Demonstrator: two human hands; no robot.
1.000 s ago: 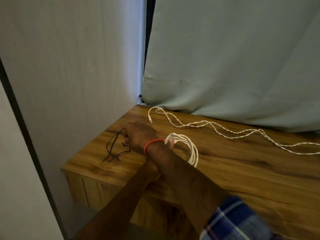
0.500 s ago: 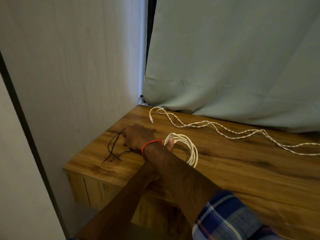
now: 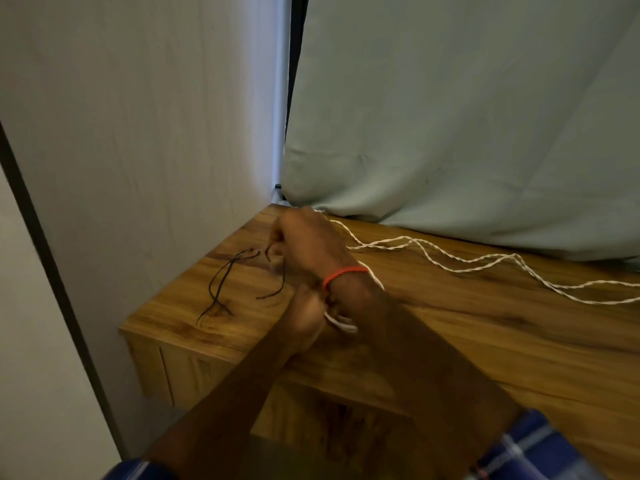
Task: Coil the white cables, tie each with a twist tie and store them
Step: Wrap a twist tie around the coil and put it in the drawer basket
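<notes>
My right hand (image 3: 304, 244), with a red band at the wrist, reaches across to the table's left end and pinches a black twist tie (image 3: 280, 285) that hangs down to the wood. My left hand (image 3: 308, 315) lies under the right wrist, closed on the coiled white cable (image 3: 341, 323); only a few loops of the coil show. Two more black twist ties (image 3: 221, 289) lie crossed near the left edge. A second white cable (image 3: 450, 259), loose and twisted, runs from behind my right hand off to the right.
The wooden table (image 3: 485, 341) ends in a left edge near a pale wall panel (image 3: 138, 133). A grey-green curtain (image 3: 450, 116) hangs along the table's far side. My forearms cross over the table's front edge.
My right hand has closed on one twist tie and lifted it from the pile. The coil, open to view before, is now mostly hidden under my right wrist.
</notes>
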